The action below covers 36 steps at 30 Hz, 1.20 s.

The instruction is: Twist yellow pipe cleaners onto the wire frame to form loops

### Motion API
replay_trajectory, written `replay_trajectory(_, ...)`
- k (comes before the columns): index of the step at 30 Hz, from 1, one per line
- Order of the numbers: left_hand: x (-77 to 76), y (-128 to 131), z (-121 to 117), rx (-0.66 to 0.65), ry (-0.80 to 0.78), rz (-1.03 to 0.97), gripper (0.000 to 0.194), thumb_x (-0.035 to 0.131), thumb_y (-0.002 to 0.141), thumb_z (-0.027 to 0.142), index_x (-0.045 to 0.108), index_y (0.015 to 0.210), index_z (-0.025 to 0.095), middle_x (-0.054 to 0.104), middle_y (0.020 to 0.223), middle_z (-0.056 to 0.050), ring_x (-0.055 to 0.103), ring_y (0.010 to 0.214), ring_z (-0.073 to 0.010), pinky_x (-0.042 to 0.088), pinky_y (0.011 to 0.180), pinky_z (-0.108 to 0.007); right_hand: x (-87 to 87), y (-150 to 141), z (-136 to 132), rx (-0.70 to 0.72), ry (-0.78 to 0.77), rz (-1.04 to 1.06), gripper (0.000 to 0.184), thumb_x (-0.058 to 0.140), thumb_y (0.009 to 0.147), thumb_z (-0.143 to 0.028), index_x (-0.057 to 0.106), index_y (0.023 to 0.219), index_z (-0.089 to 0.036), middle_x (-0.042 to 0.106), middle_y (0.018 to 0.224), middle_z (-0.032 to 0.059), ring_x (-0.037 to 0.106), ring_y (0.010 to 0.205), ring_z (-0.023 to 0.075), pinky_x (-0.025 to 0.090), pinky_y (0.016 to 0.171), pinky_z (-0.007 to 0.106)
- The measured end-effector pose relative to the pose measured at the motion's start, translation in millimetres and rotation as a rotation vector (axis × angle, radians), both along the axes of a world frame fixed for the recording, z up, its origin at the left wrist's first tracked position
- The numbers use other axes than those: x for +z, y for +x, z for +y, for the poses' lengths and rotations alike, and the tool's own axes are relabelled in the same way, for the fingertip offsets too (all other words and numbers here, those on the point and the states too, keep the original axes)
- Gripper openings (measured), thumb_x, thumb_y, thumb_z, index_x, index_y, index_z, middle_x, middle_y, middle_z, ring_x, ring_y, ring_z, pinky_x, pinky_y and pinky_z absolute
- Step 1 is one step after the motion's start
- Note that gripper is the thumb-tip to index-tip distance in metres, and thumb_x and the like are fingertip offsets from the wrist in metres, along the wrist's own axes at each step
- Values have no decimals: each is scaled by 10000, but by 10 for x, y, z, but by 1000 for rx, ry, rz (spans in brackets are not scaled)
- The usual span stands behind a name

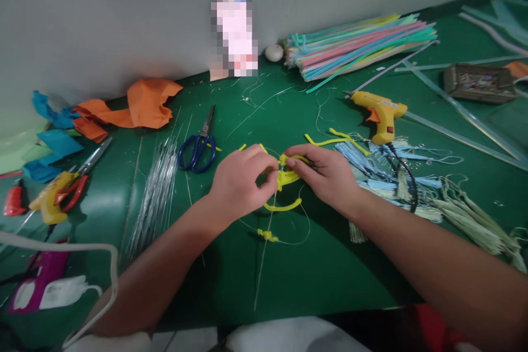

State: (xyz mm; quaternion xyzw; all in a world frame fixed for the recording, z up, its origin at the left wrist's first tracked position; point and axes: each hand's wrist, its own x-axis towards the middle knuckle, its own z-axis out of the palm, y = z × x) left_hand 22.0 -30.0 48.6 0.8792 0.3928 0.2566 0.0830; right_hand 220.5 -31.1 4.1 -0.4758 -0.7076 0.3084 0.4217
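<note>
My left hand [242,180] is closed in a pinch at the left of a bunch of yellow pipe cleaner [289,177]; what lies between its fingertips is hidden. With thumb and forefinger, my right hand [325,169] grips the upper part of the same yellow pipe cleaner. A straight thin wire [261,269] runs down from between the hands toward the table's front edge. Below them lie a curved yellow piece [284,208] and a small knotted yellow piece [268,236] with a fine looping wire. Loose yellow pieces [325,141] rest beyond my right hand.
Blue-handled scissors [198,151] and a bundle of wires [154,195] lie left. A yellow glue gun [381,113], blue tassels [355,157] and green tassels [474,220] lie right. At the back are colored pipe cleaners [363,47], a phone [235,33] and orange paper [150,102].
</note>
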Motion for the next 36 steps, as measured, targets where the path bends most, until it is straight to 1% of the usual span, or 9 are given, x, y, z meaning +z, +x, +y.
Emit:
replay_trajectory(3,13,15,-35,-12,61,31,101,598,857,213,673,819,157,638,731,-20,544,612,-127,386,587,-270,-2,-1,-10,11,16,18,175,610,898,-285,728,975,-182,762,806,43,681,637,154,518,582,253)
replay_trajectory(7,10,56,-93,12,181,107,248,671,866,394,693,843,148,661,726,-30,581,648,-160,361,586,-298,0,0,-18,15,16,25,173,610,904,-292,724,988,-192,768,827,38,693,662,151,526,611,252)
replay_trajectory(12,16,75,-107,36,92,98,192,605,921,282,703,811,159,638,687,-7,527,580,-128,356,578,-285,22,9,-18,11,32,2,162,609,907,-272,723,988,-191,771,826,38,694,669,152,522,616,252)
replay_trajectory(15,20,49,-67,-32,82,126,209,586,922,270,688,780,156,627,686,-13,548,612,-138,360,586,-284,22,18,-18,14,34,-5,160,603,909,-262,725,980,-187,774,829,40,701,684,155,525,628,253)
replay_trajectory(19,9,5,-8,-112,135,180,265,568,922,263,645,692,154,586,650,-17,547,611,-144,334,576,-294,12,22,-20,37,49,-15,161,597,908,-251,732,974,-194,780,846,39,714,712,159,529,643,250)
replay_trajectory(22,-8,-13,17,-136,135,170,238,577,916,268,660,722,157,596,660,-18,551,620,-146,332,581,-296,13,22,-20,43,71,-28,170,591,909,-239,739,976,-191,789,881,46,720,734,160,537,662,248)
replay_trajectory(25,-21,-7,17,-112,51,128,216,577,907,258,669,739,160,606,678,-18,555,637,-144,343,585,-290,21,25,-15,32,69,-45,176,595,907,-245,743,983,-187,792,891,52,721,734,163,544,667,254)
replay_trajectory(31,-21,60,-56,79,-288,-115,100,619,839,169,675,757,161,560,665,16,493,593,-96,359,558,-240,40,26,-2,22,61,-65,161,595,895,-234,740,957,-200,789,890,52,724,747,173,561,682,271)
replay_trajectory(36,-14,105,-119,161,-348,-241,70,650,820,139,664,765,180,515,652,37,492,602,-93,389,576,-236,55,11,-7,-3,39,-20,138,613,891,-250,730,947,-202,781,853,41,711,697,163,552,632,264)
